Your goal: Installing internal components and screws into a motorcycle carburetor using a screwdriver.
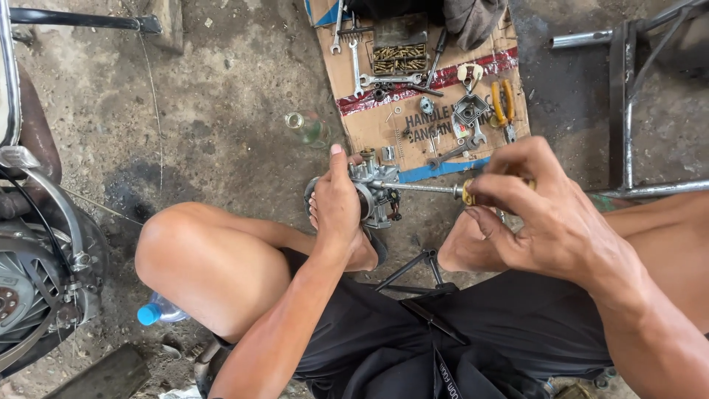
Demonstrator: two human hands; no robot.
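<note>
1. Head view, hands: the left hand (336,203) has its grip closed around a small metal carburetor (373,192), thumb up, holding it between the knees over the dirt floor (221,111). The right hand (528,210) has its fingers pinched shut on the yellow handle of a screwdriver (436,189), whose long shaft lies level with its tip at the carburetor's side.

2. Head view, step in hand: this looks like a screw on the carburetor body being turned. The next move seems to call for a steady left hand, with the shaft kept in line with the screw so the tip does not slip.

3. Head view, counts:
   - one carburetor and one screwdriver in hand;
   - one sheet of cardboard (369,125) on the floor just ahead, carrying the tools;
   - on it, at least four spanners (389,78), one pair of orange-handled pliers (502,103) and one tray of small brass parts (399,59);
   - one clear glass jar (306,127) beside the cardboard;
   - one plastic bottle with a blue cap (156,310) under the left knee;
   - one motorbike engine (33,281) at the left edge.
</note>
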